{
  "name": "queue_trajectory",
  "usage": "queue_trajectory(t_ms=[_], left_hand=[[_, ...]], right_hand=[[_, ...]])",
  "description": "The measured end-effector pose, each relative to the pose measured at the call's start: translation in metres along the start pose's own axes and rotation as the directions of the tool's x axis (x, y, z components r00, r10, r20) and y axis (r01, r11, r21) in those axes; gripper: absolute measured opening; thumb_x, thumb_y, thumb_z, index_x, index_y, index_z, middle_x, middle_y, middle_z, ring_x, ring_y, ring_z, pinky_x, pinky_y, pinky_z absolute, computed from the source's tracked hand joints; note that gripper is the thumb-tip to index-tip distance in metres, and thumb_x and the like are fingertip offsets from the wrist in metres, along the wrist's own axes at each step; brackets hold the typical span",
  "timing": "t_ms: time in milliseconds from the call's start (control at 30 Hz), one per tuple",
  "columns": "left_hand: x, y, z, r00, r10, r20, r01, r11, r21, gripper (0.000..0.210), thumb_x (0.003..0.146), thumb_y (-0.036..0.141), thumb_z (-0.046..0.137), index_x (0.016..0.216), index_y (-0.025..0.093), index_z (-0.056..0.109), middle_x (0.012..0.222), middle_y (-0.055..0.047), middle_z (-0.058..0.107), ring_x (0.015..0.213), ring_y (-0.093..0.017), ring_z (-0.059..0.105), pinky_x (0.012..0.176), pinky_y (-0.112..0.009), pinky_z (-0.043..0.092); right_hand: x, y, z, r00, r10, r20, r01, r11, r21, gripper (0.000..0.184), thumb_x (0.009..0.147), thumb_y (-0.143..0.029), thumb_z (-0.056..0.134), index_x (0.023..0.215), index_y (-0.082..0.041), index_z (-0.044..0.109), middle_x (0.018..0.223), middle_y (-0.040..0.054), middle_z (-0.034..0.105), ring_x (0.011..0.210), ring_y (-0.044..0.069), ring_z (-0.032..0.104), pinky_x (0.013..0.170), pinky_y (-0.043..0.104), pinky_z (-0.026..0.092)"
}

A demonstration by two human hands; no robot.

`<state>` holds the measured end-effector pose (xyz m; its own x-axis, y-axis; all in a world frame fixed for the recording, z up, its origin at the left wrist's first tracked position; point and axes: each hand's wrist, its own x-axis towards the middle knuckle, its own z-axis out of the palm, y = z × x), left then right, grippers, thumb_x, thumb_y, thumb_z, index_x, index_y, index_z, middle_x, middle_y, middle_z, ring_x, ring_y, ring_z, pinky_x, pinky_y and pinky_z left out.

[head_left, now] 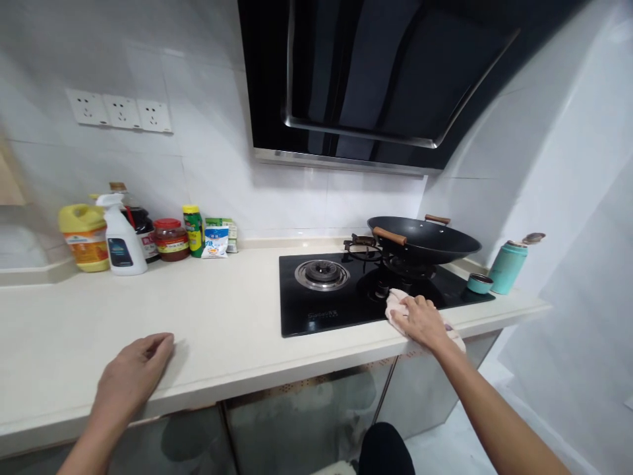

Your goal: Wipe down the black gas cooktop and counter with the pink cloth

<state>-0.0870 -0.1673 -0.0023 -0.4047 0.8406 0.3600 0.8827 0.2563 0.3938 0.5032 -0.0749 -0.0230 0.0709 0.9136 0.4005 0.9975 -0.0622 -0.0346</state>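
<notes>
My right hand (pixel 420 322) presses a pale pink cloth (pixel 397 302) onto the front edge of the black glass gas stove (pixel 299 307), its fingers closed over the bunched fabric. Part of the cloth trails below the wrist over the counter edge. My left hand (pixel 134 364) rests on the cream countertop (pixel 222 307) near its front edge, fingers curled in, with nothing seen in it. A black wok (pixel 430 243) with wooden handles sits on the right burner, beyond my right hand. The left burner (pixel 322 274) is bare, its pan support (pixel 364 247) lying behind it.
A teal flask (pixel 508 267) and its teal cup (pixel 479 284) stand at the right. Along the wall at left are a white spray bottle (pixel 123 241), a yellow jug (pixel 85 237), a red-lidded jar (pixel 171 239) and seasoning packets (pixel 216 242). The black range hood (pixel 346 79) hangs overhead.
</notes>
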Motion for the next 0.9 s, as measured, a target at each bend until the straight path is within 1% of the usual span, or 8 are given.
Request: queue_trajectory(t_ms=[133, 300, 400, 500, 567, 633, 767, 900], left_hand=[[-0.004, 0.005, -0.004, 0.996, -0.043, 0.082, 0.043, 0.999, 0.001, 0.05, 0.091, 0.048, 0.047, 0.114, 0.013, 0.074, 0.125, -0.014, 0.073, 0.111, -0.031, 0.067, 0.092, -0.035, 0.051], [0.002, -0.001, 0.001, 0.996, -0.031, 0.079, 0.03, 0.999, 0.018, 0.054, 0.092, 0.05, 0.041, 0.115, 0.014, 0.074, 0.127, -0.014, 0.072, 0.114, -0.032, 0.066, 0.094, -0.038, 0.051], [0.011, -0.012, 0.008, 0.995, -0.042, 0.087, 0.039, 0.998, 0.039, 0.057, 0.09, 0.053, 0.038, 0.114, 0.017, 0.075, 0.127, -0.013, 0.073, 0.113, -0.033, 0.067, 0.094, -0.041, 0.053], [0.018, -0.02, 0.013, 0.996, -0.051, 0.08, 0.048, 0.998, 0.036, 0.059, 0.088, 0.057, 0.036, 0.111, 0.02, 0.076, 0.126, -0.011, 0.074, 0.112, -0.033, 0.068, 0.093, -0.041, 0.054], [0.02, -0.023, 0.014, 0.995, -0.059, 0.075, 0.057, 0.998, 0.025, 0.061, 0.088, 0.06, 0.035, 0.11, 0.021, 0.076, 0.126, -0.011, 0.074, 0.112, -0.034, 0.069, 0.094, -0.042, 0.053], [0.02, -0.024, 0.013, 0.995, -0.071, 0.075, 0.07, 0.997, 0.016, 0.062, 0.087, 0.062, 0.034, 0.109, 0.021, 0.076, 0.124, -0.01, 0.074, 0.112, -0.034, 0.069, 0.095, -0.043, 0.053], [0.019, -0.02, 0.011, 0.991, -0.102, 0.081, 0.101, 0.995, 0.021, 0.065, 0.086, 0.064, 0.032, 0.107, 0.022, 0.076, 0.123, -0.01, 0.075, 0.11, -0.035, 0.07, 0.095, -0.044, 0.054], [0.021, -0.018, 0.011, 0.989, -0.109, 0.097, 0.104, 0.993, 0.061, 0.068, 0.086, 0.066, 0.03, 0.112, 0.021, 0.075, 0.126, -0.01, 0.074, 0.111, -0.035, 0.069, 0.096, -0.043, 0.053]], right_hand=[[-0.026, -0.063, -0.017, 0.988, -0.156, 0.017, 0.151, 0.977, 0.151, 0.042, 0.091, -0.05, 0.053, 0.116, -0.018, 0.067, 0.11, 0.0139, 0.064, 0.104, 0.029, 0.061, 0.092, 0.039, 0.043], [-0.058, -0.178, -0.04, 0.918, -0.395, 0.02, 0.357, 0.85, 0.387, 0.038, 0.092, -0.055, 0.054, 0.104, -0.021, 0.068, 0.108, 0.0103, 0.069, 0.101, 0.027, 0.061, 0.087, 0.039, 0.043], [-0.069, -0.243, -0.046, 0.813, -0.581, -0.039, 0.524, 0.699, 0.487, 0.041, 0.092, -0.058, 0.055, 0.109, -0.023, 0.069, 0.115, 0.0071, 0.071, 0.107, 0.026, 0.061, 0.094, 0.041, 0.042], [-0.074, -0.281, -0.044, 0.66, -0.742, -0.117, 0.68, 0.525, 0.512, 0.044, 0.089, -0.06, 0.06, 0.116, -0.025, 0.067, 0.118, 0.0036, 0.071, 0.113, 0.025, 0.06, 0.102, 0.042, 0.038], [-0.074, -0.287, -0.039, 0.609, -0.78, -0.143, 0.726, 0.476, 0.496, 0.045, 0.089, -0.061, 0.061, 0.117, -0.025, 0.067, 0.117, 0.0033, 0.071, 0.115, 0.024, 0.059, 0.102, 0.04, 0.038], [-0.072, -0.279, -0.033, 0.623, -0.764, -0.172, 0.732, 0.49, 0.474, 0.045, 0.088, -0.062, 0.062, 0.114, -0.025, 0.066, 0.115, 0.0039, 0.071, 0.115, 0.024, 0.058, 0.098, 0.039, 0.039], [-0.062, -0.229, -0.021, 0.723, -0.657, -0.213, 0.662, 0.57, 0.488, 0.041, 0.084, -0.059, 0.067, 0.106, -0.024, 0.065, 0.111, 0.0032, 0.07, 0.108, 0.023, 0.059, 0.091, 0.036, 0.039], [-0.046, -0.148, -0.013, 0.869, -0.464, -0.171, 0.485, 0.731, 0.48, 0.026, 0.089, -0.046, 0.064, 0.098, -0.021, 0.064, 0.103, 0.0035, 0.07, 0.096, 0.021, 0.06, 0.085, 0.034, 0.037]])
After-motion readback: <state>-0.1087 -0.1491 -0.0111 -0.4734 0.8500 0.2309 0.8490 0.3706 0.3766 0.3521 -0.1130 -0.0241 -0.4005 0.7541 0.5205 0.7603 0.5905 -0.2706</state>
